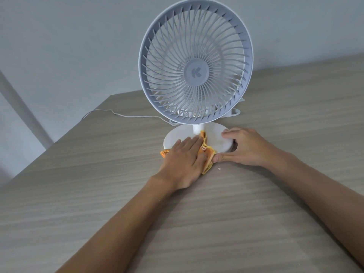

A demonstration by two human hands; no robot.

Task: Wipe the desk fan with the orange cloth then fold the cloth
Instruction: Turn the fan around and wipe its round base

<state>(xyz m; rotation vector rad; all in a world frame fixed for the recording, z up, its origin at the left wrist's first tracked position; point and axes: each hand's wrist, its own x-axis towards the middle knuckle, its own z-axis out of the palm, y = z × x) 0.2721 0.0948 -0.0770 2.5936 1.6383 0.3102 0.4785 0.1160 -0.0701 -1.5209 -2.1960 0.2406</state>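
The round white plastic base [214,137] of the pale grey-and-white desk fan [195,62] stands on the wood-grain tabletop [216,213], and the crumpled orange cloth [206,152] lies bunched over its front edge, reaching up to the stem. The left hand [184,157] presses the cloth flat with straight fingers, while the right hand [243,146] grips the base's rim between thumb and curled fingers. To wipe well, I judge the bracing grip should stay firm so the light fan neither slides nor tips, while the flat palm sweeps around the stem.
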